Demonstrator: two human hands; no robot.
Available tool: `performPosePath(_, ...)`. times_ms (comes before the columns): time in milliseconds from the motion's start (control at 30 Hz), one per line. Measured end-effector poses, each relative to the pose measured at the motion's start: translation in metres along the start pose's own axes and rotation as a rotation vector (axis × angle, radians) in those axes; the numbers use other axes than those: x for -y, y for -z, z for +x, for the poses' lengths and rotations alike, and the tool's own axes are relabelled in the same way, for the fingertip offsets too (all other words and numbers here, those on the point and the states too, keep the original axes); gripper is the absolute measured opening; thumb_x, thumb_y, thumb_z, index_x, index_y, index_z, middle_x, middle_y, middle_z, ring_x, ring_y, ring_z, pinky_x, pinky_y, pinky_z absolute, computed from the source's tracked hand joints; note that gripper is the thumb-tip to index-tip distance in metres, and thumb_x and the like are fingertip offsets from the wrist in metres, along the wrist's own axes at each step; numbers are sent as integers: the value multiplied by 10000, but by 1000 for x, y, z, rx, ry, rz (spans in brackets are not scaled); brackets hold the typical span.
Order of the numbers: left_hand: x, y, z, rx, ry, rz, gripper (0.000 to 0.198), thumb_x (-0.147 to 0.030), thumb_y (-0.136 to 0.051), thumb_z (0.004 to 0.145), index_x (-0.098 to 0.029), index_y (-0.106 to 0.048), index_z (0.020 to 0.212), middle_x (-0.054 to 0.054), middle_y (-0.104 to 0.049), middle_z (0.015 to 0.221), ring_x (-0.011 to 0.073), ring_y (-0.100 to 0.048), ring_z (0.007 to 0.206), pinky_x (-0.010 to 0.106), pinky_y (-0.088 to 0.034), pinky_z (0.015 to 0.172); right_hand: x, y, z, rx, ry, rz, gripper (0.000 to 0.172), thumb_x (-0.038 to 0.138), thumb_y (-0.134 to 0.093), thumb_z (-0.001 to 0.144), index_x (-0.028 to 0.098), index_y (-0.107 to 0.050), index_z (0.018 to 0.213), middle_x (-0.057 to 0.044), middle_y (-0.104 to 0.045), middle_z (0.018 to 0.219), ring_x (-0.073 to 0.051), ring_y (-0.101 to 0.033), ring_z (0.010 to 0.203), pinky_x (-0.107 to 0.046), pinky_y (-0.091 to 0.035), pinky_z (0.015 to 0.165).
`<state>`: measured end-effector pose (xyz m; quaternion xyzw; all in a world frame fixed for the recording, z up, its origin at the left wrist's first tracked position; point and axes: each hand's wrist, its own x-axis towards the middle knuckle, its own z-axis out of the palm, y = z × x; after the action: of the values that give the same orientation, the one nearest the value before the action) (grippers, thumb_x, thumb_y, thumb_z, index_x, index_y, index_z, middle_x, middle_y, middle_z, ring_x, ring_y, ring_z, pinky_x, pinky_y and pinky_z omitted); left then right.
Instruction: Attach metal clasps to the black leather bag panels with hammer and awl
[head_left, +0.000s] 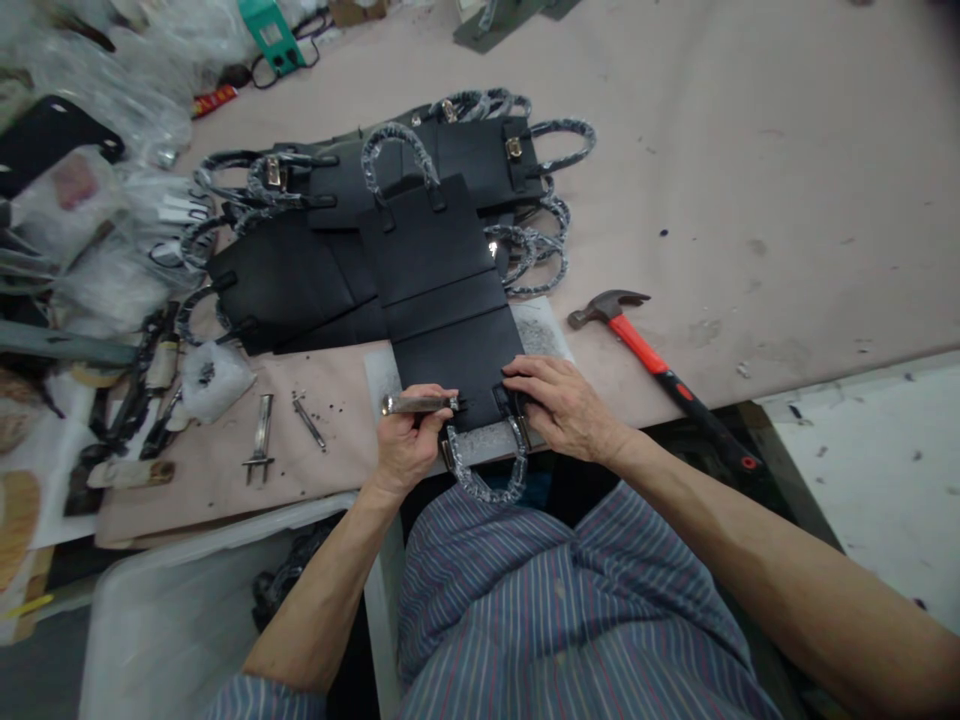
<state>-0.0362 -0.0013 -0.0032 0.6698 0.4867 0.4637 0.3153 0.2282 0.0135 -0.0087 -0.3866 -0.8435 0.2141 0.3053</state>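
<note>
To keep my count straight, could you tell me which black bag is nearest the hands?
The front bag, under the right hand; only its handle hangs over the table edge; the others lie behind it.

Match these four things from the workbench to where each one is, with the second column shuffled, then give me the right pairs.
Things:
1. Left hand
2. Right hand
3. Hammer
4. Plastic bin

Places:
A. On the table, right of a black bag
B. Below the table edge, by the left arm
C. Gripping a metal tool
D. Lying on that black bag

Pairs: 1-C, 2-D, 3-A, 4-B
</note>
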Motion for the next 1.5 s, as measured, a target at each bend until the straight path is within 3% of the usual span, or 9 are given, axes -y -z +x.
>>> performPosePath(400,-4,-6,10,49,-117,49,96,-211,-680,920,-182,-679,1012,64,-725,979,186,-708,914,320,-568,849,1,0,0,-8,3,-14,471,78,-512,825,180,-617,1273,-132,-611,1369,-307,-540,1301,-521,-458,1083)
performPosePath(933,-2,-10,6,24,-5,101,97,-251,-664,930,-184,-694,991,70,-763,975,214,-745,932,356,-589,878,2,1,0,-29,23,-15,427,82,-504,845,158,-630,1246,-142,-623,1335,-308,-545,1291,-520,-468,1077)
performPosePath(1500,-4,-13,8,29,-100,181,68,-212,-658,905,-191,-663,969,48,-754,935,197,-733,880,328,-580,823,2,-2,0,-53,34,11,435,80,-513,835,164,-646,1240,-142,-634,1316,-303,-569,1260,-532,-491,1058)
